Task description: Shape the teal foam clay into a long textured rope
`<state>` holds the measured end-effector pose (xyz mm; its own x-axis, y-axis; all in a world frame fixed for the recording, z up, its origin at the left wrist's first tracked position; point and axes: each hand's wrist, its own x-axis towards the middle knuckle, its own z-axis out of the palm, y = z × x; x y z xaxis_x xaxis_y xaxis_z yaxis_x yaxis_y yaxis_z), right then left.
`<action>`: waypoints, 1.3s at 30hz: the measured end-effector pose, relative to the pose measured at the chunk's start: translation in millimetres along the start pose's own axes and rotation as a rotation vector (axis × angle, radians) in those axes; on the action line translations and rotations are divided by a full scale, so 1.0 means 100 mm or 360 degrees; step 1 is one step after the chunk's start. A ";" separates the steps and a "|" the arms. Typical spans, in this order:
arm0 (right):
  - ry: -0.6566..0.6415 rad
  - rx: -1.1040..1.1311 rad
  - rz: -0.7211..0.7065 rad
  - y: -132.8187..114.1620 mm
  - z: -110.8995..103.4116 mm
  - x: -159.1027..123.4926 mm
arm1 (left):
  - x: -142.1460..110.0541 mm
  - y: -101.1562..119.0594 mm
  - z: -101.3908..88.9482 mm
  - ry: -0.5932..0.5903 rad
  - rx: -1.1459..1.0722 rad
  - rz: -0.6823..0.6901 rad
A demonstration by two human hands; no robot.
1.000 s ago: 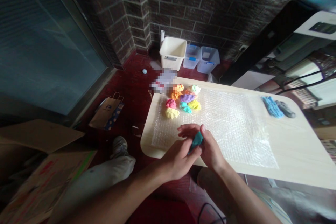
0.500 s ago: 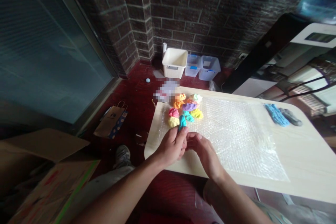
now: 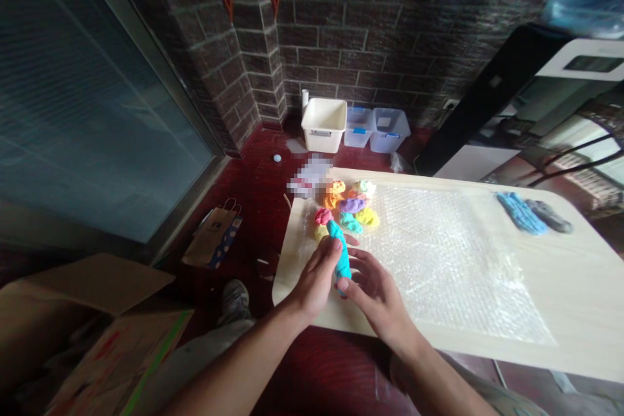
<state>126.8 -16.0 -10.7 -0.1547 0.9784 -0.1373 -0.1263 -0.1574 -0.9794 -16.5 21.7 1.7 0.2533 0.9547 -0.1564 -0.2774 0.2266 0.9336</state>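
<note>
Taking 12 o'clock as straight ahead, writing comes first. At 9 o'clock from the hands, a brown paper bag (image 3: 207, 237) on the floor carries a small dark logo, too small to read. At 8 o'clock, an open cardboard box (image 3: 117, 344) bears red print that cannot be made out, beside a green strip. Toward 11 o'clock, a pale packet (image 3: 312, 175) with a red patch is pixelated. A small white label on the right-hand clear bin (image 3: 390, 131), between 12 and 1 o'clock, is likewise unreadable.

The teal piece (image 3: 340, 257), soft-looking and elongated, is held up over the near-left part of the counter (image 3: 575, 312). Its long axis runs away from the person: the far end points between 11 and 12 o'clock, the near end between 5 and 6. The left hand (image 3: 314, 279) grips its 9 o'clock side, thumb against the upper half. The right hand (image 3: 377, 286) pinches the near end, thumb on top, its other fingers loosely curved at 2 o'clock.

Just beyond, on bubble wrap (image 3: 448, 260), sit a red lump (image 3: 322, 216) at 11 o'clock, a purple lump (image 3: 351, 205) between 12 and 1, and a yellow lump (image 3: 368, 216) between 1 and 2. Near 3 o'clock lies a blue bundle (image 3: 521, 212).
</note>
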 end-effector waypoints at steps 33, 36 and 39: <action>-0.0364 0.0471 0.0401 -0.17 -0.05 -0.11 | 0.06 0.15 -0.15 -0.0025 -0.0146 -0.0043; -0.0394 0.0547 0.0396 -0.15 -0.04 -0.11 | 0.04 0.17 -0.11 -0.0116 -0.0077 -0.0146; -0.0434 0.0566 0.0433 -0.13 -0.03 -0.11 | 0.02 0.20 -0.10 -0.0155 -0.0055 -0.0181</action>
<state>133.3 -23.7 3.0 -0.4718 0.8327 -0.2900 -0.3636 -0.4833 -0.7964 -31.0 29.9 16.7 0.3731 0.8996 -0.2272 -0.2729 0.3404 0.8998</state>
